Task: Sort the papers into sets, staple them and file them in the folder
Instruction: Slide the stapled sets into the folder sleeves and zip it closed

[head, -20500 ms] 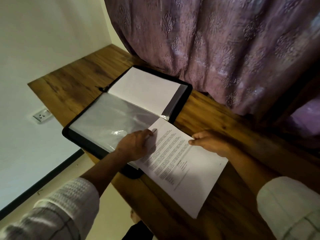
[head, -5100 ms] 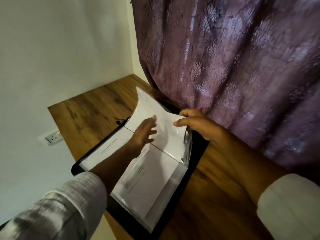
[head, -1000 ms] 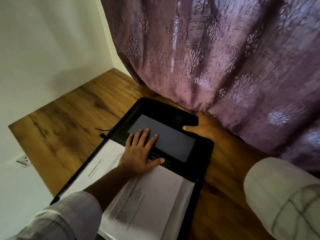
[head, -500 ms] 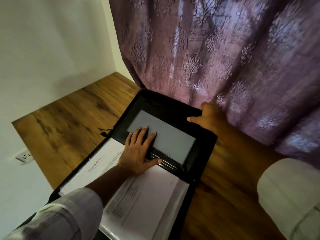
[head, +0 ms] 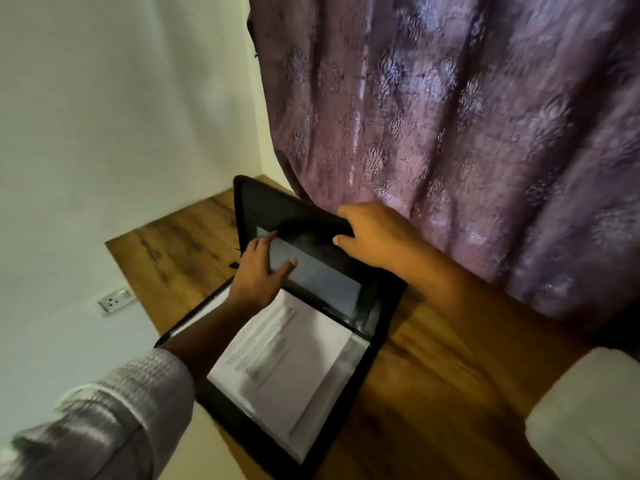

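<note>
Now right hand [head: 375, 237] grips the half-raised folder [head: 277, 202], left hand [head: 258, 273] seemingly pressing inside.

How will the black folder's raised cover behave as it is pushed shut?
Likely stiff: the cover looks flat though the right hand grips only its far edge. Probably light, since that edge grip holds it up. The glossy sleeved papers may slip.
</note>
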